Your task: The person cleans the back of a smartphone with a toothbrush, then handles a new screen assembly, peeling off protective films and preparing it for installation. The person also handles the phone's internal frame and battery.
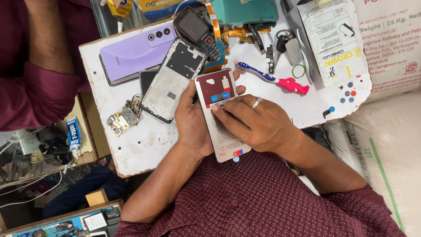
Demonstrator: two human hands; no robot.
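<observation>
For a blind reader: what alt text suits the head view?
Two hands hold a white phone display panel over a white board: left hand grips its edge, right hand picks at it. Nearby lie a purple phone, phone frame and toothbrush.

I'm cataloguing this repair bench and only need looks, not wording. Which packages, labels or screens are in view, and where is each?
Screen panel: white slab with red backing, held by left hand, right hand on it.
Pouch: white flat bag, upper right of board.
Keypad phone: dark screen, top centre.
Sack: white, printed, far right.
Small box: blue-white, left, below board.
</observation>
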